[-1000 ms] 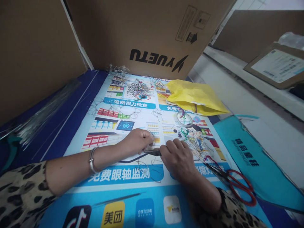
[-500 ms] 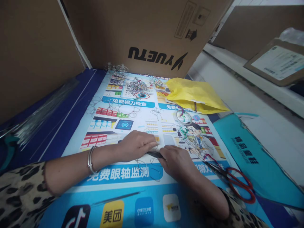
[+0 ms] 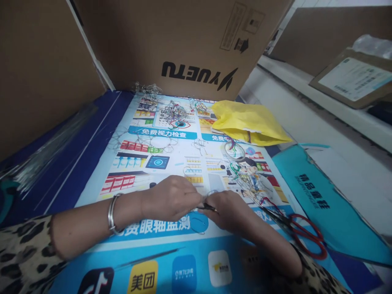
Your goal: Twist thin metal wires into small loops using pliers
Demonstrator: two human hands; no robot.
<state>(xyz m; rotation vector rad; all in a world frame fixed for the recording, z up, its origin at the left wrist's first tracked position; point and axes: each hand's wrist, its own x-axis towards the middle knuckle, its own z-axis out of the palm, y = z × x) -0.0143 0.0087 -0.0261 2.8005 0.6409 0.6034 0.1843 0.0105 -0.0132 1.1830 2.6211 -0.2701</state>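
Observation:
Over the printed sheet (image 3: 196, 241), my two hands meet with their fingertips close together. My left hand (image 3: 173, 198) is closed in a pinch; what sits between its fingers is too small to make out. My right hand (image 3: 228, 210) wraps round a slim dark metal tool (image 3: 208, 207), which looks like small pliers; its tip points at the left fingertips and the rest is hidden in the palm. Just below lies a thin wire loop (image 3: 199, 223). Red-handled scissors (image 3: 308, 237) rest right of my right wrist, beside a tangle of wire ends (image 3: 251, 181).
Large cardboard boxes (image 3: 183, 36) wall off the back and left. A yellow pouch (image 3: 248, 122) lies near a tape roll (image 3: 234, 151). Tangled wires (image 3: 174, 114) sit at the back, straight wires (image 3: 45, 159) on the left. A teal board (image 3: 324, 200) lies on the right.
My left hand has turned over into a tighter pinch, knuckles up. The dark tool in my right hand now shows a shorter tip at the left fingers. The view has shifted slightly.

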